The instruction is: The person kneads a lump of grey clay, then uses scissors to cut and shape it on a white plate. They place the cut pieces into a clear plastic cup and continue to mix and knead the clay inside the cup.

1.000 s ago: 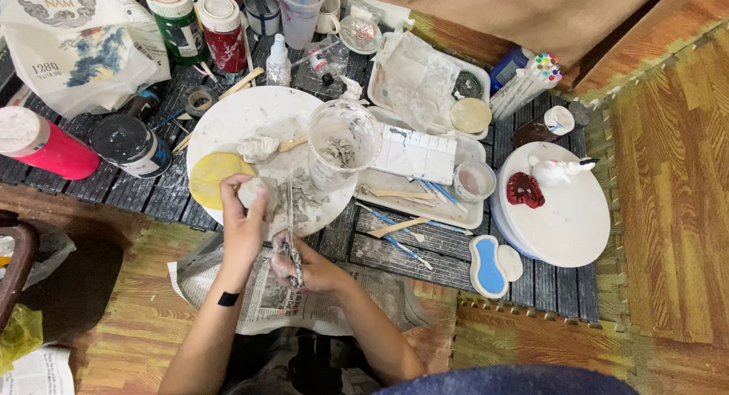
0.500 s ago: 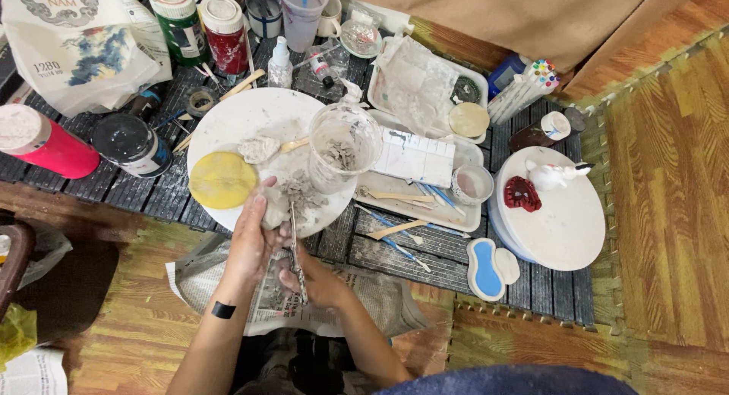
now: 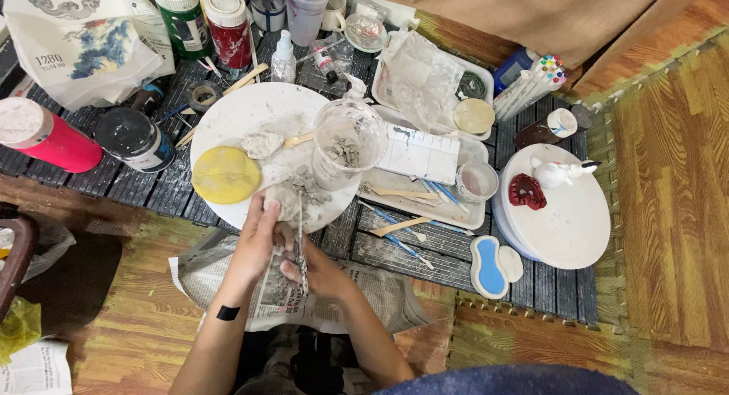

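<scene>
Grey clay lump [image 3: 282,200] | left fingers [image 3: 258,213] clamp it | right fingers [image 3: 292,267] pinch tool [image 3: 301,243]

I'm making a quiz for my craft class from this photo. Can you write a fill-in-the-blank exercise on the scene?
1. The flat disc on the big white plate is coloured ____.
2. The left hand holds a lump of grey ____.
3. Under both hands lies a sheet of ____.
4. The right hand grips a thin clay-smeared ____.

Missing words: yellow; clay; newspaper; tool
</scene>
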